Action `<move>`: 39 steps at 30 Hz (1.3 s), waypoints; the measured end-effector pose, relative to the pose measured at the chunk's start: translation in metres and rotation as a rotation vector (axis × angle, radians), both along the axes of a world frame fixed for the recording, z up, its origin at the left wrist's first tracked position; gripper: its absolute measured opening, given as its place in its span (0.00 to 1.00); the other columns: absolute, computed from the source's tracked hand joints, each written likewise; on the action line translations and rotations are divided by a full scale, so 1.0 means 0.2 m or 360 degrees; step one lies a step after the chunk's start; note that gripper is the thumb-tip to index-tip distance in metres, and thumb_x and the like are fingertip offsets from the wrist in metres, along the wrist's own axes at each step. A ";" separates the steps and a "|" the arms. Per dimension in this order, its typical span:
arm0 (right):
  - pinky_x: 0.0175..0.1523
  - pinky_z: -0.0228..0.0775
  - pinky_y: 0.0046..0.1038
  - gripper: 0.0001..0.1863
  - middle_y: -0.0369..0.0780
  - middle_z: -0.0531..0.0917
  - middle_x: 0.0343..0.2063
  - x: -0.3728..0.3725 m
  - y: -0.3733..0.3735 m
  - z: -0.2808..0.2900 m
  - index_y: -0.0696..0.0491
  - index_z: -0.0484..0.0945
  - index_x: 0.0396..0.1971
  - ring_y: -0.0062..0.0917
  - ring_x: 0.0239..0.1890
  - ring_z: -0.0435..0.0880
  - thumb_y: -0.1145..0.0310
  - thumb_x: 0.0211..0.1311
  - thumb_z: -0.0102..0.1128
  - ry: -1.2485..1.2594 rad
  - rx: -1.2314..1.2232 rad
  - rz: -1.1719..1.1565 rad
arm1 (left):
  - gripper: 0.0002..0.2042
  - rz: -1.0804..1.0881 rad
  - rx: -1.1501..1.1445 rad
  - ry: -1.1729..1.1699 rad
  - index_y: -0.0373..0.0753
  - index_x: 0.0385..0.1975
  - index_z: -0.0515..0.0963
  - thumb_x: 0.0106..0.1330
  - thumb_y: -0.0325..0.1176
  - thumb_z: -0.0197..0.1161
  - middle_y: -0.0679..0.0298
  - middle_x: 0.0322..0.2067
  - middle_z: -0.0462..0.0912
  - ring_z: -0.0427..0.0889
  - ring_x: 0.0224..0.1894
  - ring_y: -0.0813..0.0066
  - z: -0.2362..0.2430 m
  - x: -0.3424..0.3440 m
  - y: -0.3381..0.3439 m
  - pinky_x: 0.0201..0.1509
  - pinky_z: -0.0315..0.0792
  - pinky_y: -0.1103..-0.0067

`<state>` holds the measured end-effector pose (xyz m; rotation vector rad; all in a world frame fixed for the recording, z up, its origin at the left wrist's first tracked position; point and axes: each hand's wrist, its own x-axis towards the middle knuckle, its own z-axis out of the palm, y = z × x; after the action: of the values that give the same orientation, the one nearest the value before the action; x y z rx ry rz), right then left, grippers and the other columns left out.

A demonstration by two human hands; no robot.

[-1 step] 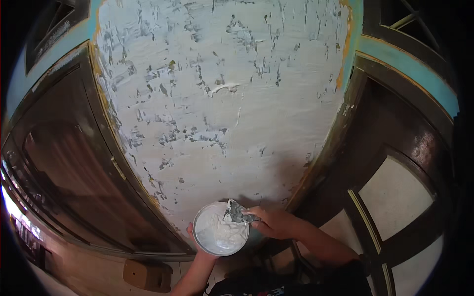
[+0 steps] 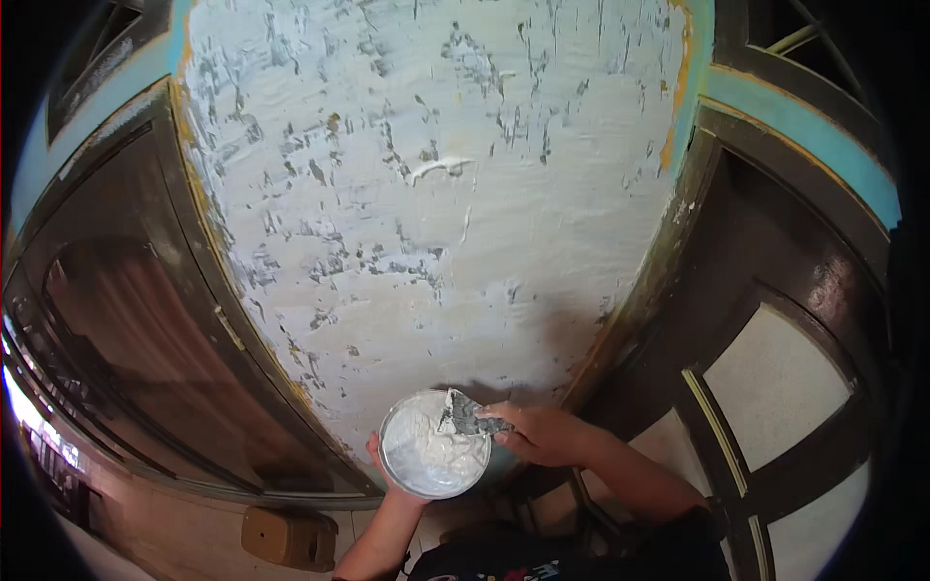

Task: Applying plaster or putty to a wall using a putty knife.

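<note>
My left hand (image 2: pixel 393 481) supports a round tub (image 2: pixel 387 463) from its left side and underneath. Its thumb or a finger shows along the tub's wall, while the rest is hidden below. Thick white putty (image 2: pixel 436 450) lies inside, heaped and smeared. From the right, my right hand (image 2: pixel 539 434) grips a putty knife (image 2: pixel 466 416), its fingers closed round the handle end. The blade, streaked with white and grey, is over the tub's upper right rim, at the putty. Behind both hands rises a wall (image 2: pixel 552 232) coated unevenly in white, with dark grey patches showing through.
A dark wooden door with a glazed panel (image 2: pixel 155 300) stands left of the wall. On the right is another dark door (image 2: pixel 707 281) with pale panels. A brown plastic stool (image 2: pixel 289 537) sits on the tiled floor (image 2: pixel 184 513) at lower left.
The view has shifted very slightly. Tub, putty knife and both hands keep nearly the same places.
</note>
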<state>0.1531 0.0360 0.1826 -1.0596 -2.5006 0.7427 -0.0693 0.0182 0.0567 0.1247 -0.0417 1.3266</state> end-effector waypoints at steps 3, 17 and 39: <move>0.49 0.70 0.39 0.22 0.48 0.81 0.40 0.01 0.01 0.14 0.46 0.67 0.61 0.44 0.45 0.80 0.62 0.68 0.49 -0.0429 -0.0363 -0.0168 | 0.47 -0.0025 0.0120 0.0143 0.41 0.68 0.59 0.53 0.71 0.49 0.50 0.66 0.62 0.65 0.64 0.46 0.04 0.05 0.05 0.65 0.62 0.50; 0.44 0.73 0.38 0.19 0.41 0.83 0.37 0.17 0.19 -0.12 0.37 0.74 0.57 0.40 0.39 0.81 0.61 0.66 0.51 -0.0437 0.0375 -0.0186 | 0.50 -0.0013 0.0195 0.0209 0.39 0.67 0.58 0.49 0.68 0.60 0.48 0.65 0.63 0.67 0.63 0.46 -0.02 0.10 0.05 0.63 0.65 0.50; 0.23 0.65 0.22 0.08 0.35 0.78 0.25 0.26 0.25 -0.28 0.50 0.69 0.42 0.16 0.19 0.74 0.63 0.72 0.46 0.0463 -0.1368 0.0043 | 0.52 0.0077 0.0192 0.0337 0.37 0.69 0.54 0.50 0.69 0.58 0.48 0.66 0.61 0.66 0.64 0.48 -0.15 0.03 -0.03 0.65 0.64 0.52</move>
<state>0.2054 0.0866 0.1275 -1.0367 -1.9431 1.9149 -0.0624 0.0126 0.0265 0.3701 0.0615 1.3530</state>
